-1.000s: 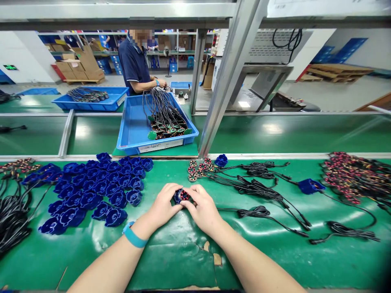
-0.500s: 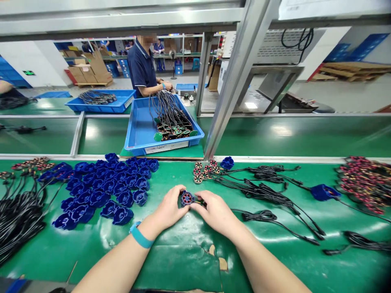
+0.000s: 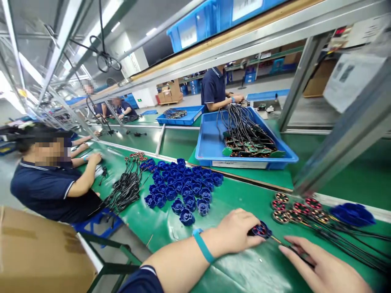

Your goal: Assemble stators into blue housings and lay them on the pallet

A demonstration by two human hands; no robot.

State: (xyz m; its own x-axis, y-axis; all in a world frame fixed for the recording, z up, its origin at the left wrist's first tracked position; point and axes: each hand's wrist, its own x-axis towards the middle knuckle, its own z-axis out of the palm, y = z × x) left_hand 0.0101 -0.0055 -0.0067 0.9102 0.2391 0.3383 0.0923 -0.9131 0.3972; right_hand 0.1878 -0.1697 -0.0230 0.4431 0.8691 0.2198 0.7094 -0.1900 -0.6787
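A dark blue motor housing (image 3: pixel 265 228) with a copper-wound stator inside is held by my left hand (image 3: pixel 236 232), its fingers and thumb closed around the left side. Thin orange wires (image 3: pixel 276 240) come out of the housing and join a black cable (image 3: pixel 301 256). That cable passes between the thumb and fingers of my right hand (image 3: pixel 326 264), which lies to the right of the housing, apart from it. Several loose wound stators (image 3: pixel 281 206) lie behind my hands, with more black cables (image 3: pixel 345 242) trailing to the right.
Blue housings (image 3: pixel 186 183) cover the bench left of my hands, beside a bundle of cables (image 3: pixel 126 189). A blue tray (image 3: pixel 210 138) of wired green boards stands behind. A slanted metal post (image 3: pixel 342 122) rises at right. Co-workers (image 3: pixel 51 183) sit left and stand beyond.
The view has swung left and tilted. My right hand has moved off the housing and out along its cable. My left hand still holds the housing.
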